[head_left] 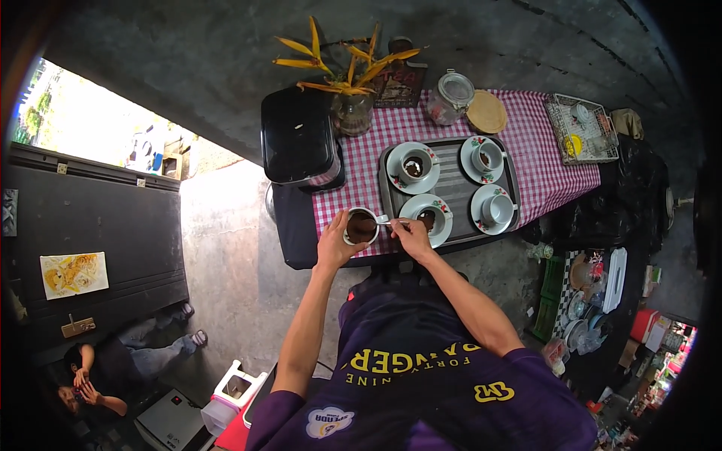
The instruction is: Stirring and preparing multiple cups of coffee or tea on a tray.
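A glossy black box (298,135) and a grey ribbed tray (453,184) bearing four white cups (496,210) are set beyond the hands, pink-checked cloth (362,169) left bare between. Near the tabletop's (301,254) front edge, a dark-filled white cup (362,227) is clasped by the left hand (335,240); the right hand (412,237) is narrowed beside its handle, contents unclear.

Holding white cup (364,225) with dark contents in left hand (335,239); holding right hand (412,237) at handle side, exact contact unclear. Noting grey tray (449,179) with four cups (497,210) on saucers (479,204), three with dark contents, on checked-cloth tabletop (543,158). Beyond tray: glass jar (450,99) beside round wooden disc (487,113). Left of tray: black box (297,134) beside vase (352,114) of orange flowers (359,74).
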`<state>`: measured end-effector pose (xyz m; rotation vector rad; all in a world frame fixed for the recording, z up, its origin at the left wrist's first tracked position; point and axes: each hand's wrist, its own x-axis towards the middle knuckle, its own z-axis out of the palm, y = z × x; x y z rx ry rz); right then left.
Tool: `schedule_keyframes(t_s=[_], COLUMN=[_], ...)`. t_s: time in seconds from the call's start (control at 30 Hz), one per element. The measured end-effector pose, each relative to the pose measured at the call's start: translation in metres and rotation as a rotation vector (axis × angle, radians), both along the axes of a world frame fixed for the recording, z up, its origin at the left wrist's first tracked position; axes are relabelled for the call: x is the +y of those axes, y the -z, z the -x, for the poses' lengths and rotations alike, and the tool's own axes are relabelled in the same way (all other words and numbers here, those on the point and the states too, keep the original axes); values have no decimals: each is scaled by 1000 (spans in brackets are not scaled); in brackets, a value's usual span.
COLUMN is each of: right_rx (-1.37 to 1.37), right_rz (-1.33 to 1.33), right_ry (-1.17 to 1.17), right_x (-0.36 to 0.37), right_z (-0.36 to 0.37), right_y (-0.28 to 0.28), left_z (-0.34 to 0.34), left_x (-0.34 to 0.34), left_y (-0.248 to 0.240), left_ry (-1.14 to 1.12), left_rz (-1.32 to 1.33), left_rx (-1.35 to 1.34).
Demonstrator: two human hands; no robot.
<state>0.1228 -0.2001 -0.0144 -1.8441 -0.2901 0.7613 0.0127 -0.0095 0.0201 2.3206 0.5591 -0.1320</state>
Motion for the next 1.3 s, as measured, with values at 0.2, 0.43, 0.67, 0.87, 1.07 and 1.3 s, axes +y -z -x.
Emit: schedule_keyframes(t_s=[0.2,0.43,0.67,0.87,1.07,1.3], right_rx=[16,30,41,49,25,81], right_rz=[-15,-68,-65,-64,-67,-48], right_ry=[15,14,15,-11,3,34], right_x=[1,-1,-2,-4,-1,0], right_z=[4,5,6,6,6,4], right_y=[-5,4,3,7,11,8], left_z=[1,0,2,2,-1,2], left_x=[-1,-2,-2,-2,-1,-2], left_y=[4,2,9,7,-2,5], left_ry=[-3,12,19,15,-5,11], left_rz=[-17,-84,-109,-102,-37,-84], left_rx=[5,-9,-22,-25,48,-15])
